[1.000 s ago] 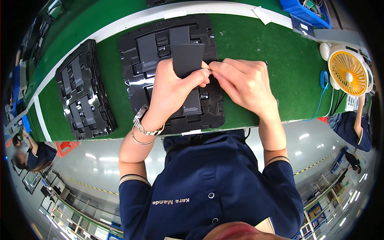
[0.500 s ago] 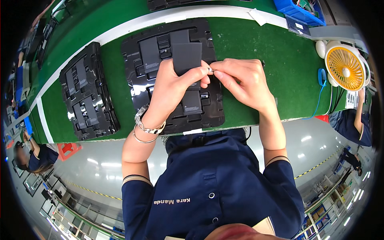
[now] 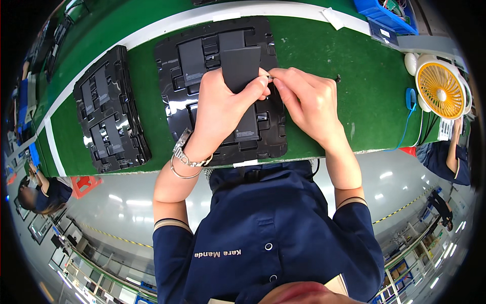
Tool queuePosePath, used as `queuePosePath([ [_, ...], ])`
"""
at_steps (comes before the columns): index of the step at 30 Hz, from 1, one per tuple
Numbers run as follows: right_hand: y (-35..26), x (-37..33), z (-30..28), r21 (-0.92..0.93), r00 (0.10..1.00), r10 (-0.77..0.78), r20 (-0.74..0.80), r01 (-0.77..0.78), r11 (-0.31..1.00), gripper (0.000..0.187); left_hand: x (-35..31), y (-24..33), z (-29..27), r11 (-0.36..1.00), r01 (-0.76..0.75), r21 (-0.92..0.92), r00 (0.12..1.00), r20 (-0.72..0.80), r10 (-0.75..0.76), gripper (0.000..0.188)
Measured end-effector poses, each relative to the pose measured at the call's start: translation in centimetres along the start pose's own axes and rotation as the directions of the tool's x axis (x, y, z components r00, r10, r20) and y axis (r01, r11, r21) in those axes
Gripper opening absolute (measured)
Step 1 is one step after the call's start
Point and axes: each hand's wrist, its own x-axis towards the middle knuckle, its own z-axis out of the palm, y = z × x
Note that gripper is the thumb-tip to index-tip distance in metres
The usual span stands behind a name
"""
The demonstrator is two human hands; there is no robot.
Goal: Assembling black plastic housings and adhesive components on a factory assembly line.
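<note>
My left hand point(image 3: 223, 104) is closed around a flat black rectangular battery point(image 3: 241, 68), held above a glossy black moulded tray point(image 3: 172, 114). The thumb lies over the battery's lower right side. My right hand point(image 3: 311, 104) meets the left fingertips there, its thumb and forefinger pinched on a small light-coloured piece point(image 3: 270, 77), too small to make out. Within the tray, similar flat black batteries lie in recesses: one at the upper left point(image 3: 191, 63) and another at the lower right point(image 3: 247, 121), partly hidden under my left hand.
Left of the tray is a stack of similar black trays point(image 3: 134, 121). On the green bench point(image 3: 324, 45) at right stand a white-and-yellow fan point(image 3: 440, 90), a blue strap with cord point(image 3: 410, 99) and a blue bin point(image 3: 372, 7). Other people are visible at both sides.
Both hands have shifted slightly upward in view, still together. The battery's top leans a little more to the right. The pinch of my right fingers stays at its side.
</note>
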Motion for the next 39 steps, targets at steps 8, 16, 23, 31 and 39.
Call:
queuePosePath([
  [8, 0.1, 0.3, -0.8, -0.083, 0.996, -0.082, 0.028, 0.084, 0.993, 0.017, 0.1, -0.1, 0.0, 0.999, 0.042, -0.011, 0.999, 0.014, -0.042, 0.01],
  [16, 0.2, 0.3, -1.1, -0.104, 0.989, -0.104, 0.105, 0.115, 0.988, 0.018, 0.3, -0.1, -0.3, 0.995, 0.088, -0.042, 0.996, 0.034, -0.087, 0.014],
  [23, 0.8, 0.2, -1.3, 0.076, 0.993, -0.043, 0.111, 0.035, 0.997, 0.009, 0.4, 0.1, -0.7, 0.984, 0.144, -0.1, 0.985, 0.11, -0.133, 0.019],
  [31, 1.3, -0.1, -2.2, 0.206, 0.993, 0.026, 0.115, -0.049, 0.977, 0.007, 0.6, 0.2, -0.4, 0.982, 0.134, -0.13, 0.983, 0.141, -0.116, 0.02],
  [39, 4.4, -4.5, -6.8, -0.138, 0.835, 0.549, -0.029, -0.547, 0.825, 0.012, 0.0, 0.6, -0.1, 0.986, 0.121, -0.115, 0.99, 0.079, -0.113, 0.017],
])
